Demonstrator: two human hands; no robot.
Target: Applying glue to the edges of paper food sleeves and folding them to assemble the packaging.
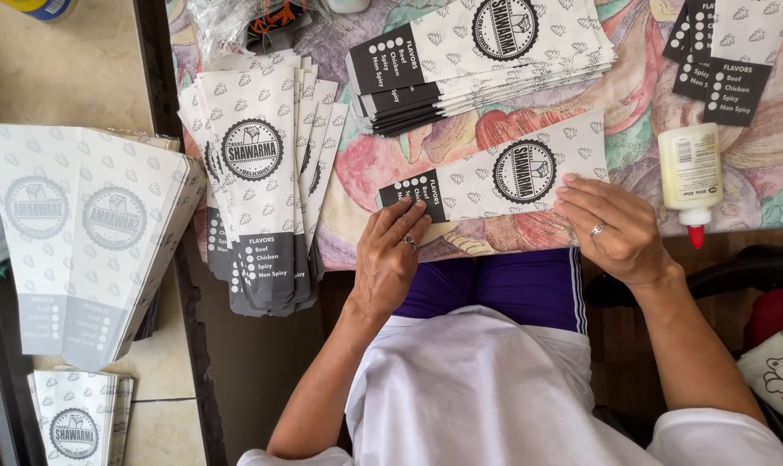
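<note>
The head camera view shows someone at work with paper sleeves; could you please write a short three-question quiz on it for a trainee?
1. True or false: both hands press on the flat paper sleeve.
2. What lies just beyond the right hand? A) scissors B) glue bottle C) stapler
3. Which hand rests on the sleeve's dark end?

Key: 1 true. 2 B; it lies on its side, red tip toward the person. 3 The left hand; neither hand grips anything.
</note>
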